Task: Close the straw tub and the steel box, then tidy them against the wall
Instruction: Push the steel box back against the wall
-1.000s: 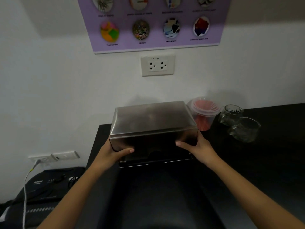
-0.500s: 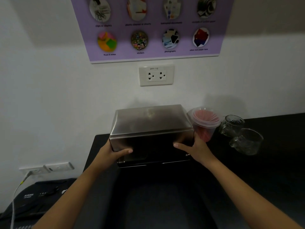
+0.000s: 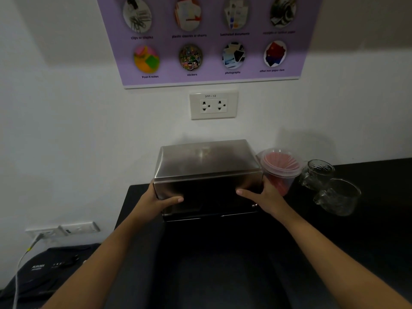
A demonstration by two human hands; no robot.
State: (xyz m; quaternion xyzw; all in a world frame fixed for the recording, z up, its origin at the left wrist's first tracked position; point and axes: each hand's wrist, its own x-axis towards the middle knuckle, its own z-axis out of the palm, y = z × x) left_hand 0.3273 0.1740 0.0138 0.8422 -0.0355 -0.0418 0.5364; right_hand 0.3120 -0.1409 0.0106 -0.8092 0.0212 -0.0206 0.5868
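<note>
Gripping the steel box [image 3: 207,175] from both ends: left hand [image 3: 153,202] clamped on its left front corner w/ thumb across the front face, right hand [image 3: 266,197] clamped on the right front corner, thumb likewise on the front. Hands apart, one per side, box between them.

Change vs a second ago: box has slid further back on the black counter [image 3: 367,253] twd the white wall [image 3: 66,141], and both arms have stretched out w/ it. Its rear edge now looks at or nearly at the wall; can't tell if it's actually touching, as the lid hides that line. Lid sits down flat, so box reads as closed.

Straw tub [image 3: 279,168] stands just beside the box's right end, clear lid on, red straws inside, also back near the wall. Right hand's fingers are partly in front of its lower part; contact w/ tub unclear. Two glass cups [image 3: 330,188] sit further right, apart from the tub.

Judgement: both closing steps look done, tidy step nearly finished. Probably one last nudge to square the box, then let go. Risk: box's right end bumping the tub & tipping it.
</note>
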